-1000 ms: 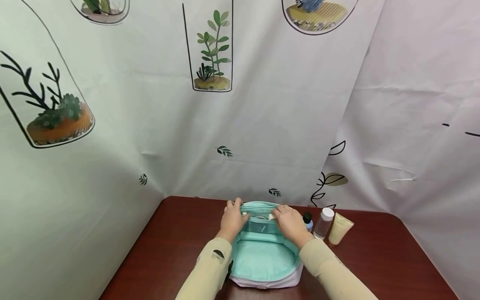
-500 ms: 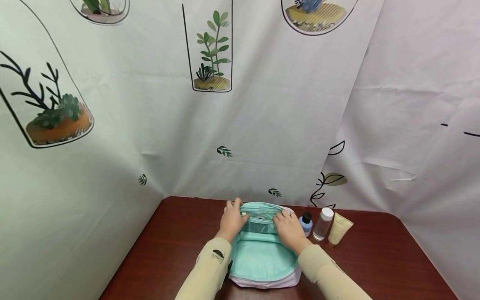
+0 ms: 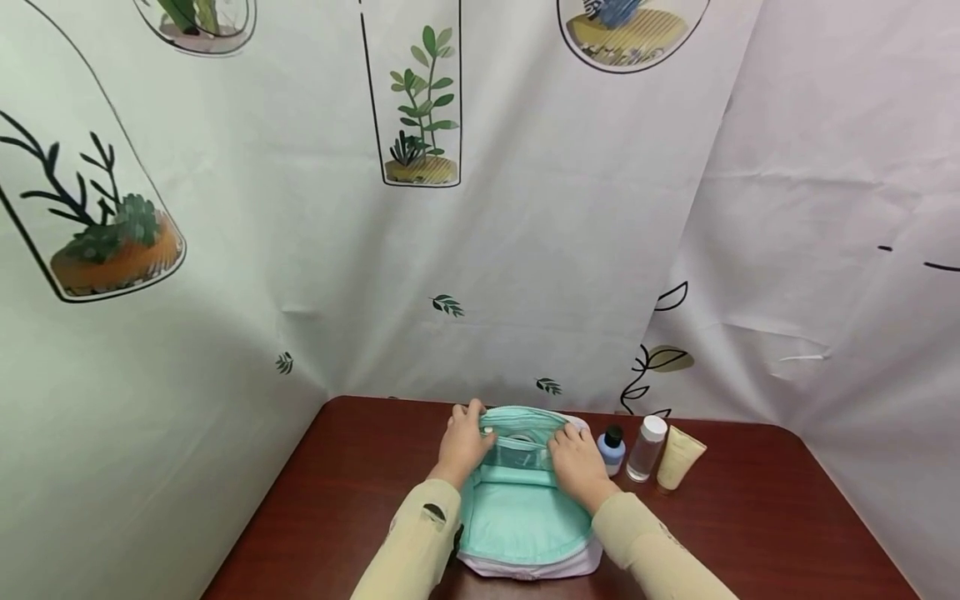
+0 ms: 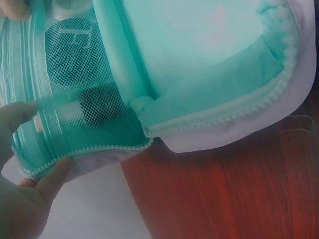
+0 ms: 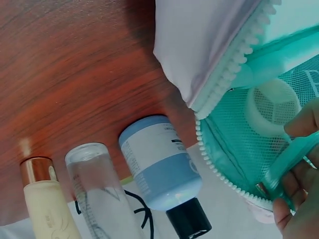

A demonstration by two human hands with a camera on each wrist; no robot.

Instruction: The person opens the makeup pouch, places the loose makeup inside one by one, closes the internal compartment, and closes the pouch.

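Note:
An unzipped toiletry bag (image 3: pixel 525 521), lilac outside and teal inside, lies with its lid raised at the back. A mesh pocket (image 4: pixel 75 64) lines the lid and holds a dark-capped item (image 4: pixel 102 105) and a round one marked with an F. My left hand (image 3: pixel 459 446) grips the lid's left side, thumb inside by the pocket's top band. On the right side, my right hand (image 3: pixel 579 462) pinches the pocket's teal edge (image 5: pixel 289 154) between thumb and fingers. Behind the mesh near my right thumb shows a round white-rimmed item (image 5: pixel 271 107).
Right of the bag stand a blue bottle with a black cap (image 3: pixel 611 450), a clear bottle with a white cap (image 3: pixel 647 450) and a cream tube (image 3: pixel 680 458). They share the reddish-brown table (image 3: pixel 757 517). A printed cloth (image 3: pixel 555 250) hangs behind it.
My right hand has shifted slightly right and down along the pocket; the small white thing at its fingertips no longer shows there. The blue bottle is now uncovered. My left hand keeps its place.

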